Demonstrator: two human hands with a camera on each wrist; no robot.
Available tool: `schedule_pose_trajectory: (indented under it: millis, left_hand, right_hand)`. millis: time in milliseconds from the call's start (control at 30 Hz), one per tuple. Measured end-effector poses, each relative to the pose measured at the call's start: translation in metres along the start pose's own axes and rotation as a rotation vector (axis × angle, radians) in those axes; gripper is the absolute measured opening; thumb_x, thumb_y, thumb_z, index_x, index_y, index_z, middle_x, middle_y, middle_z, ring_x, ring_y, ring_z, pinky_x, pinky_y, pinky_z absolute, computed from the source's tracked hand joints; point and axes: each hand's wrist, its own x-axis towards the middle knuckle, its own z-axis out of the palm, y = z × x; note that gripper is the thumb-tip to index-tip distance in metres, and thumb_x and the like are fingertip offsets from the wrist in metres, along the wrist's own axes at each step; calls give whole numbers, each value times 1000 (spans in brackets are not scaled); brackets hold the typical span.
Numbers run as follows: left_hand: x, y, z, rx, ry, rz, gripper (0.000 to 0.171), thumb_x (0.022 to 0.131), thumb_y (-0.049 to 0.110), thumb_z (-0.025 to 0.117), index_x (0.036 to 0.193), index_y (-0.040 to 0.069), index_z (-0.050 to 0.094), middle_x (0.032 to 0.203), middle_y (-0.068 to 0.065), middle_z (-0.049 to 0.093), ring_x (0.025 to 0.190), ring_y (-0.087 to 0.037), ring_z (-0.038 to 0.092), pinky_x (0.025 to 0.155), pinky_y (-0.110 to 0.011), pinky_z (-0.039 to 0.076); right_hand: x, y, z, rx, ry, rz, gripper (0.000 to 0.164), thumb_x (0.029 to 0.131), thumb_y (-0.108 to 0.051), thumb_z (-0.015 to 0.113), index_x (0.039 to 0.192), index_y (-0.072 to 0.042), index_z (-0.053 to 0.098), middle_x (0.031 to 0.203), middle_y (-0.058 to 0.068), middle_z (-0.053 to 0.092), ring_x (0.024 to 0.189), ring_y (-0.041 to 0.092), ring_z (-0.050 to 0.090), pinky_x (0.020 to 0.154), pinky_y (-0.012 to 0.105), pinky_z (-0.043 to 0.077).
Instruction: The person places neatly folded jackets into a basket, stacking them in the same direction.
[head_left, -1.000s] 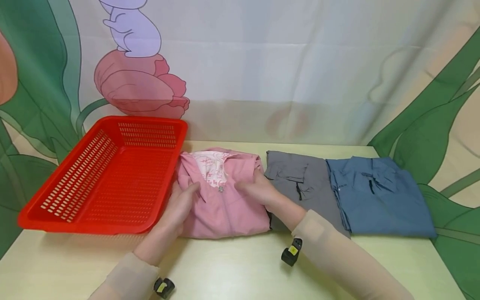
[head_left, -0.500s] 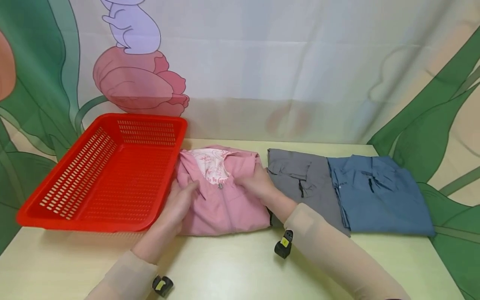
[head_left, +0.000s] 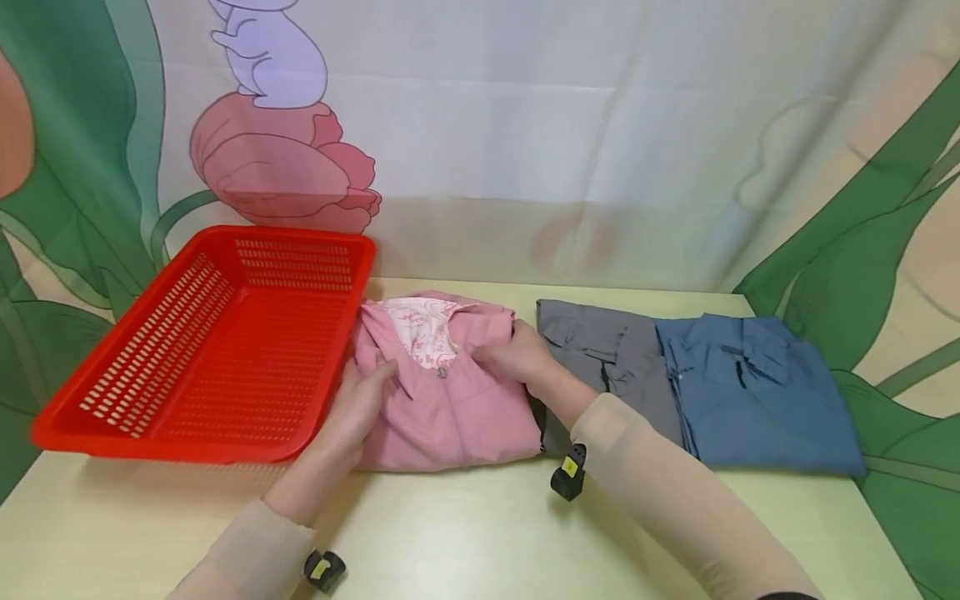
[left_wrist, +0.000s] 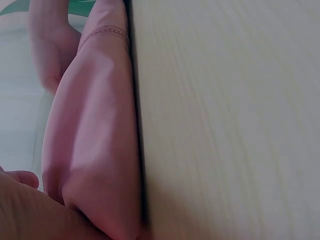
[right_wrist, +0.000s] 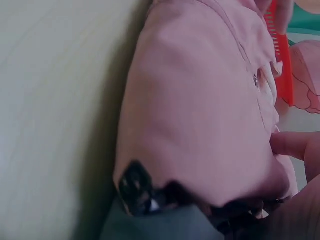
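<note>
A folded pink zip-up jacket (head_left: pixel 465 425) lies on the table, its white patterned lining showing at the neck. My left hand (head_left: pixel 360 408) holds its left side, thumb on top and the other fingers hidden down between jacket and basket. On the opposite side my right hand (head_left: pixel 517 358) grips the jacket's edge, thumb over the front and fingers tucked behind the side. The right wrist view shows that thumb pressed on the pink cloth (right_wrist: pixel 195 105). In the left wrist view, the jacket's lower edge (left_wrist: pixel 100 125) lies along the tabletop.
A red slotted plastic basket (head_left: pixel 247 367) stands right beside the jacket on the left. To the right lie a folded grey garment (head_left: pixel 637 367) and a folded blue garment (head_left: pixel 772 408), side by side. A printed curtain (head_left: pixel 525 150) hangs behind the pale table (head_left: pixel 420 533).
My right hand and wrist have shifted slightly up and to the left while keeping hold of the jacket's side. My left hand stays at the same spot.
</note>
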Motion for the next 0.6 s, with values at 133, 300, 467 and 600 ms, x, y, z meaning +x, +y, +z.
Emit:
schedule_pose_trajectory:
  millis: [133, 300, 467, 600]
  left_hand:
    - [1, -1, 0, -1, 6, 30, 88, 104, 26, 50, 164, 18, -13, 171, -2, -9, 154, -21, -2, 125, -46, 0]
    - [2, -2, 1, -8, 35, 39, 88, 104, 26, 50, 164, 20, -15, 171, -1, -12, 154, -19, -5, 125, -42, 0]
    - [2, -3, 1, -60, 54, 79, 80, 106, 21, 46, 165, 15, -7, 172, -3, -4, 155, -18, 1, 125, -38, 5]
    - [1, -4, 0, -105, 61, 47, 70, 109, 22, 39, 166, 16, 0, 171, -1, 7, 153, -15, 10, 124, -34, 11]
  right_hand:
    - [0, -4, -9, -39, -46, 13, 82, 83, -25, 80, 146, 6, 37, 135, 23, 52, 117, 33, 54, 102, 45, 48]
    - [-7, -3, -26, 28, -158, 83, 93, 86, -20, 73, 158, 4, 18, 140, 24, 45, 117, 31, 54, 103, 48, 48]
    - [-14, 12, -33, 210, -229, 197, 70, 90, -13, 74, 146, 10, 38, 102, 11, 56, 85, 17, 57, 84, 33, 56]
    - [-21, 20, -32, 309, -214, 183, 66, 90, -7, 74, 145, 10, 42, 119, 16, 62, 101, 21, 62, 91, 36, 56]
